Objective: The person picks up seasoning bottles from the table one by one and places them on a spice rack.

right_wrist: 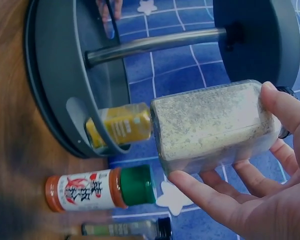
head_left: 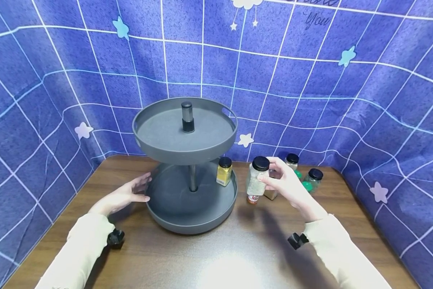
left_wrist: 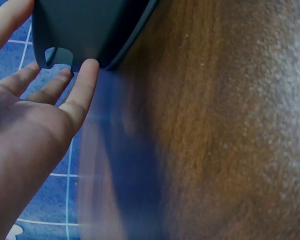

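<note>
A grey two-tier turntable [head_left: 187, 224] stands on the table, a metal post joining its trays. My left hand [head_left: 124, 196] is at the left side of the lower tray; in the left wrist view its fingers are extended, with fingertips at the tray's wall [left_wrist: 85, 30] near a handle cutout. My right hand [head_left: 283, 180] holds a clear spice jar [head_left: 256, 182] with a black lid and pale, speckled contents, raised to the right of the lower tray. Fingers and thumb grip its sides in the right wrist view. A yellow spice jar [head_left: 224, 171] stands inside the lower tray.
A red-labelled shaker [right_wrist: 90, 190] with a green cap stands on the table [head_left: 187, 257] beside the turntable. More jars, including a black-lidded jar [head_left: 314, 178], stand behind my right hand. A blue gridded cloth [head_left: 292, 80] hangs behind and at both sides.
</note>
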Motion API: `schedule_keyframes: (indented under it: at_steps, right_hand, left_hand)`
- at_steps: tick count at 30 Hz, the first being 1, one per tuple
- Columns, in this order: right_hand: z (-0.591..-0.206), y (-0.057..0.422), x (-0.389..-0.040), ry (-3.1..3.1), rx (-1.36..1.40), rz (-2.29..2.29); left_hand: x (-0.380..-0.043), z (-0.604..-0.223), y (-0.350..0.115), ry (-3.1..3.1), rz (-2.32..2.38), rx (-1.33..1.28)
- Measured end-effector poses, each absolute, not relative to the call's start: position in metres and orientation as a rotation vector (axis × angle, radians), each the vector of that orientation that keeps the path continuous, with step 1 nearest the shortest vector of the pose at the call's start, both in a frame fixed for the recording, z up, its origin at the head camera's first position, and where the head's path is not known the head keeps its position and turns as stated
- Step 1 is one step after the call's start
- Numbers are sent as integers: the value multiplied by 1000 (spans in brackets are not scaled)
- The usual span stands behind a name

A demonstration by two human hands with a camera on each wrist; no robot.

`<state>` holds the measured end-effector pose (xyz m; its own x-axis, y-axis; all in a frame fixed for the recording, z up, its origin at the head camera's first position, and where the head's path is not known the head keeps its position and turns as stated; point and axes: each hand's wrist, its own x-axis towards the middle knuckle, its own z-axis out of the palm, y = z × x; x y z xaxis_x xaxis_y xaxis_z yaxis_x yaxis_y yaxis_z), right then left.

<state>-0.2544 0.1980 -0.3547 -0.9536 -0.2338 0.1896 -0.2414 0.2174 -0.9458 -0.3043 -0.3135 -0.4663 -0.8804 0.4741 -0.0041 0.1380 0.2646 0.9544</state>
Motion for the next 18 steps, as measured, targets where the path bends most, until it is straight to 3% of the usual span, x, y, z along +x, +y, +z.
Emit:
schedule_keyframes:
  at_steps: [18]
  right_hand:
    - [-356,158,-273,-2402,507,1945]
  left_hand:
    - [-304,-465,-313,2210,1682,595]
